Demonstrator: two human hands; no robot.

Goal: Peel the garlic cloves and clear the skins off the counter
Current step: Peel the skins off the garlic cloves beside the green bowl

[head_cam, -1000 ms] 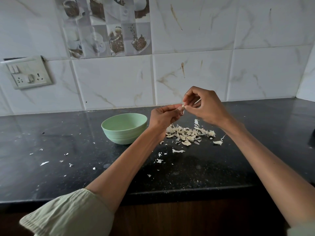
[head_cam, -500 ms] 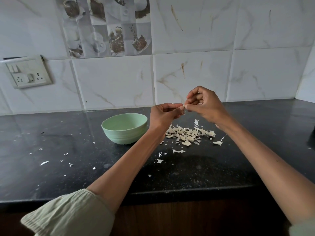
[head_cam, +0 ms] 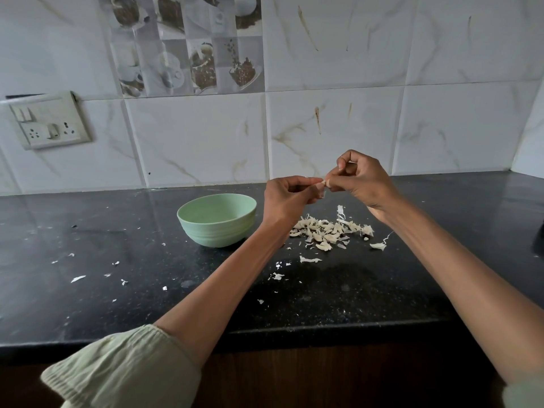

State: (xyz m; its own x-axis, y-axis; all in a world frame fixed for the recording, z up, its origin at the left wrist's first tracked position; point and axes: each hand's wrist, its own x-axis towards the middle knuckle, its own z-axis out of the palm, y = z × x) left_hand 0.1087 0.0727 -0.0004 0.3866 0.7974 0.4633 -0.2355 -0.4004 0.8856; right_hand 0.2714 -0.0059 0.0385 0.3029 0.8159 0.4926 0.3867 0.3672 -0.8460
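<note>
The head view looks down on a black stone counter backed by white marbled tiles. Just right of centre, both hands are raised above the counter and meet fingertip to fingertip. The left hand has its fingers curled, pinching a small garlic clove between thumb and forefinger; the right hand is also curled and pinches the same clove from the other side, its fingers bent in close over it. The clove is mostly hidden by the fingertips, so how much skin is left on it cannot be told. Below the hands, a pile of pale garlic skins lies on the counter, with smaller flakes scattered toward the left and lower centre. A light green bowl stands upright just left of the pile, near the left wrist. A switch and socket plate sits on the wall at the upper left.
</note>
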